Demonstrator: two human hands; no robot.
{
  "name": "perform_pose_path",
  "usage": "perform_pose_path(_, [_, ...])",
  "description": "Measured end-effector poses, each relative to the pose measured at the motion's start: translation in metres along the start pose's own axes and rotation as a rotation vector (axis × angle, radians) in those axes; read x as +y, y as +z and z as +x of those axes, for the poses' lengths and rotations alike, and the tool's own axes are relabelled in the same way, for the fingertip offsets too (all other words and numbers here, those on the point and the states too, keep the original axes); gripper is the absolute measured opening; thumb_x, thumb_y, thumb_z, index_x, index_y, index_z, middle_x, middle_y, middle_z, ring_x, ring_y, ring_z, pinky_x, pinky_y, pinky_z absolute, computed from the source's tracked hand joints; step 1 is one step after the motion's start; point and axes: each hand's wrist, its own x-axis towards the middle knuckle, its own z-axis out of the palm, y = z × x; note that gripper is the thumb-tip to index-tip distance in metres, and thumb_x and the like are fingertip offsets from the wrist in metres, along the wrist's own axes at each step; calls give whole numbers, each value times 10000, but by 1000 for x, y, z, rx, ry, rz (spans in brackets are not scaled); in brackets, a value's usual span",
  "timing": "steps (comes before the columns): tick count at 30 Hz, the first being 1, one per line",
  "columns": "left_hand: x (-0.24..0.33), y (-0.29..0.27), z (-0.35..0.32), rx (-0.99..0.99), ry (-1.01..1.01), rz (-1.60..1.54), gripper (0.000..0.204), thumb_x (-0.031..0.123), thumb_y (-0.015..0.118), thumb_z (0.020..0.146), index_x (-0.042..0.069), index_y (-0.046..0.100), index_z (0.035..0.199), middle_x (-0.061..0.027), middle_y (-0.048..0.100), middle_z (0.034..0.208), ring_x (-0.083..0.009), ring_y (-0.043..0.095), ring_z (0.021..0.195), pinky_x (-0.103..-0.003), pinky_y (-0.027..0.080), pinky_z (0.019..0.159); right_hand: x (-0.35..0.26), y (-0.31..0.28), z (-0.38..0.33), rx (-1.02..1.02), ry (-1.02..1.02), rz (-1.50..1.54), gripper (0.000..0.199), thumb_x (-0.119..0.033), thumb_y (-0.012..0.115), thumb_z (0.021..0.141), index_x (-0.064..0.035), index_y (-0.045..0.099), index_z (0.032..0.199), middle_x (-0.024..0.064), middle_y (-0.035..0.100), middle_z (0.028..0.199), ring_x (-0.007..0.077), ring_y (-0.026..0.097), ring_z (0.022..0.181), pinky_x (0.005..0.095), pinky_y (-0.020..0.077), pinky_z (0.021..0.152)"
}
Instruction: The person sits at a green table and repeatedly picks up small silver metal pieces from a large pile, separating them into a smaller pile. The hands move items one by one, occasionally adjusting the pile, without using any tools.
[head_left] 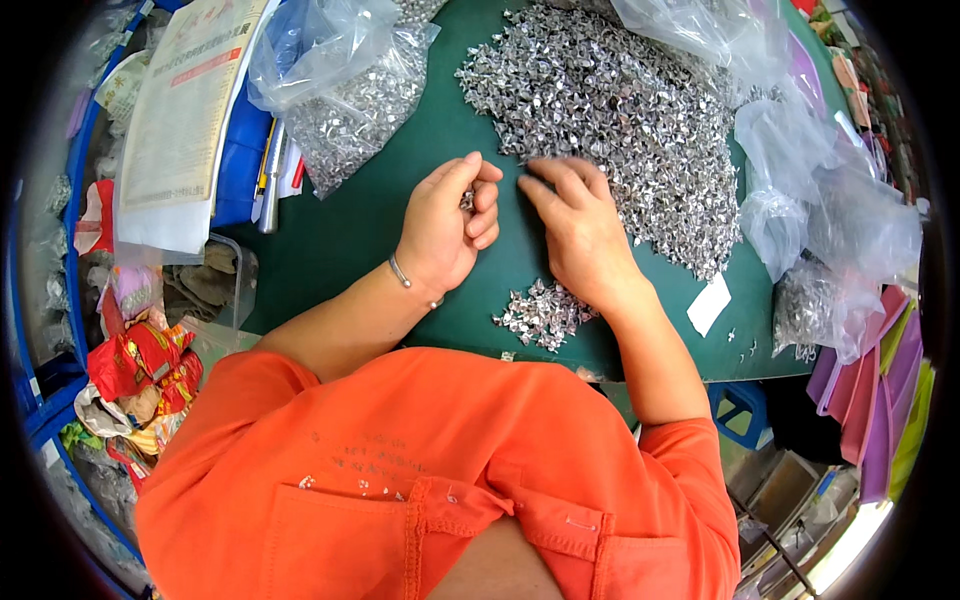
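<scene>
A big heap of small shiny metal parts (pixel 620 110) covers the far right of the green table (pixel 340 230). My left hand (pixel 445 225) is curled shut around a few of these metal parts, which show between thumb and fingers. My right hand (pixel 575 225) lies flat with its fingers spread, its fingertips touching the near edge of the heap. A small separate pile of metal parts (pixel 545 312) sits just below my right wrist, near the table's front edge. A thin bracelet (pixel 400 272) circles my left wrist.
A clear plastic bag of the same parts (pixel 350 90) lies at the back left. More clear bags (pixel 830 230) crowd the right edge. A white slip (pixel 708 303) lies near the front right. A printed paper sheet (pixel 185 110) and blue bins stand at left, coloured wrappers (pixel 140 365) below them.
</scene>
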Motion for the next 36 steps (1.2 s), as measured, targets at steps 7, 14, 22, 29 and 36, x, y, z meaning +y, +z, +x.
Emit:
perform_pose_path(7, [0, -1, 1, -11, 2, -3, 272, 284, 492, 1046, 51, 603, 959, 19, 454, 680, -74, 364, 491, -241, 312, 456, 5, 1, -13, 11, 54, 151, 459, 143, 558, 733, 7, 647, 1161, 150, 615, 1193, 364, 562, 1100, 421, 479, 956])
perform_pose_path(14, [0, -1, 0, -12, 4, 4, 270, 278, 490, 1045, 51, 606, 957, 19, 450, 682, -72, 361, 497, -241, 310, 463, 5, -14, -30, 41, 169, 328, 442, 168, 518, 778, -8, 651, 1162, 173, 643, 1166, 345, 613, 1096, 406, 494, 949])
perform_pose_path(22, [0, 0, 0, -6, 6, 15, 259, 272, 492, 1042, 59, 614, 959, 19, 445, 682, -73, 359, 498, -240, 307, 465, -2, -10, -41, 127, 295, 210, 167, 34, 696, 819, -26, 667, 973, 133, 677, 954, 328, 647, 856, 385, 525, 786])
perform_pose_path(29, [0, -2, 1, -13, 2, 4, 262, 272, 488, 1045, 62, 617, 958, 22, 447, 681, -72, 358, 496, -240, 308, 463, -1, -10, -45, 120, 231, 285, 163, 51, 718, 769, -32, 627, 876, 102, 656, 867, 309, 634, 806, 382, 514, 735])
perform_pose_path(36, [0, -2, 1, -7, 3, 5, 262, 272, 490, 1045, 63, 620, 955, 21, 447, 675, -72, 359, 494, -241, 307, 459, 9, -25, -57, 35, 99, 326, 185, 88, 700, 762, -33, 641, 889, 100, 680, 887, 294, 655, 816, 366, 530, 732])
